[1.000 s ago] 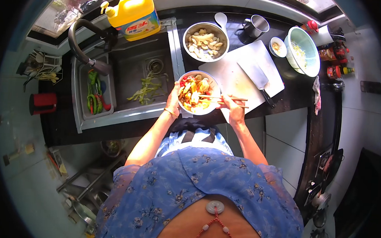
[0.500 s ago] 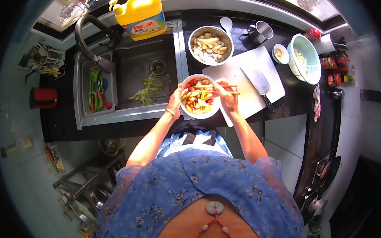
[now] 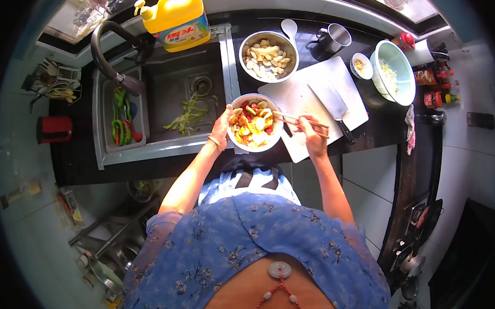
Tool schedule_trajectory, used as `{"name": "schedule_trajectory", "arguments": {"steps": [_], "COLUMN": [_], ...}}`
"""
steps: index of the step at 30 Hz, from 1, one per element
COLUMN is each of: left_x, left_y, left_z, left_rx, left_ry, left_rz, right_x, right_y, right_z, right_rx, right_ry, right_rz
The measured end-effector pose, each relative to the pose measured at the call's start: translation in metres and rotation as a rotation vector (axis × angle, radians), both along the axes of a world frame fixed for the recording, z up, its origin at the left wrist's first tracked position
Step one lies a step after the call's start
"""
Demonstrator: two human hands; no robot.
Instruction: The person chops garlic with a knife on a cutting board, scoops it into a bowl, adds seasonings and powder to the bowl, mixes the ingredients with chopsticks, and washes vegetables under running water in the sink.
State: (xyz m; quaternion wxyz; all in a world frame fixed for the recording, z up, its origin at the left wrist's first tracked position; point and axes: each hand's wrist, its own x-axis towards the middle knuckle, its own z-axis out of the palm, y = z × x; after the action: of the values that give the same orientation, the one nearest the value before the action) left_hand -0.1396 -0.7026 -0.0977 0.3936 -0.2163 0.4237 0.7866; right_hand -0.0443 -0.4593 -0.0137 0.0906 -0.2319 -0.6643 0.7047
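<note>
We see the left grip (image 3: 221, 127) clasped round the left side of a white bowl (image 3: 249, 147), with the fingers beneath out of sight, and the right grip (image 3: 313, 136) closed on a pair of chopsticks (image 3: 293, 119) whose tips reach to the bowl's right rim. The bowl sits in front of the body at the near edge of the dark counter (image 3: 379, 120), with mixed red, yellow and pale food (image 3: 256, 124) in it. In our view it overlaps the corner of a white cutting board (image 3: 300, 85); we cannot tell if they touch. On the board, just beyond the right grip, a cleaver (image 3: 328, 100) lies aslant, its black handle pointing back toward us, the nearest thing in that hand's way. Behind the bowl we find a metal bowl (image 3: 242, 57) of pale slices, with a white spoon (image 3: 289, 28) beside it and a steel mug (image 3: 335, 38) farther right. Past the board stand a small white bowl (image 3: 367, 73) and a pale green basin (image 3: 406, 78). To our left, the sink (image 3: 167, 96) holds green scraps (image 3: 188, 116) and a tray (image 3: 142, 103) of green and red peppers (image 3: 117, 129), with the dark faucet (image 3: 94, 54) arching over and a yellow jug (image 3: 178, 21) at its back edge.
</note>
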Motion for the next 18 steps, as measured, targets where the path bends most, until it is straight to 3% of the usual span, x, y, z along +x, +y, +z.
{"name": "schedule_trajectory", "arguments": {"steps": [2,6,11,13,14,17,18], "left_x": [0.001,0.002,0.002,0.003,0.003,0.003,0.004], "left_y": [0.003,0.006,0.004,0.003,0.001,0.001,0.002], "left_z": [0.006,0.018,0.012,0.01,0.007,0.01,0.009], "left_rx": [-0.056,-0.133,-0.089,-0.076,-0.071,-0.054,-0.059], "left_ry": [0.025,0.07,0.009,0.08,0.095,0.095,0.097], "left_rz": [-0.008,0.013,0.006,0.01,-0.007,-0.007,-0.005], "right_x": [-0.006,-0.008,-0.003,-0.009,-0.017,-0.044,-0.049], "right_y": [-0.002,-0.021,-0.02,-0.011,-0.006,-0.001,-0.002], "right_z": [-0.025,-0.012,0.031,0.039,0.036,0.006,-0.013], "right_rx": [-0.141,-0.28,-0.175,0.069,-0.055,0.036,-0.11], "right_ry": [-0.06,-0.057,-0.039,0.03,0.058,0.05,0.093], "right_rz": [-0.001,0.046,0.211,0.202,0.136,0.126,0.156]}}
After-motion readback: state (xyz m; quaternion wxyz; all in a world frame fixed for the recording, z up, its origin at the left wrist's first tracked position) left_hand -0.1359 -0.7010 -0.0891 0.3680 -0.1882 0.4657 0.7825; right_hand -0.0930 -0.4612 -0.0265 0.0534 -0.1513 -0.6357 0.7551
